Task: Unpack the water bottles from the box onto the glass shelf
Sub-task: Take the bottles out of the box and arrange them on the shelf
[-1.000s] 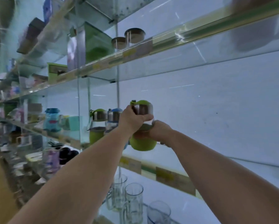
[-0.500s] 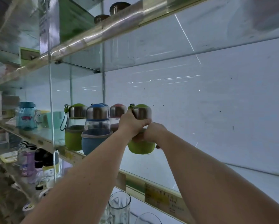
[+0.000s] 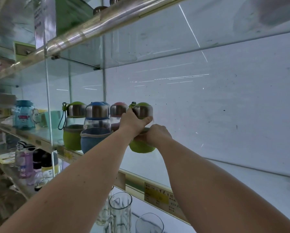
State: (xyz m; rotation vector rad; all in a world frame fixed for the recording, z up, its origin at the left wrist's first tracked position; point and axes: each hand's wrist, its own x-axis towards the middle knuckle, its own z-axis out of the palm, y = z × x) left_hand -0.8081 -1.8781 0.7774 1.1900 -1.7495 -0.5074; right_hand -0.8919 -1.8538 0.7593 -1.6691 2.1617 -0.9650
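Near the front edge of the glass shelf, I had brought the green water bottle closer to the row of bottles, nearly placed. My left hand fingers curled round its steel cap, my right hand gripping the soft rounded sleeve.

left hand gripping, right hand gripping
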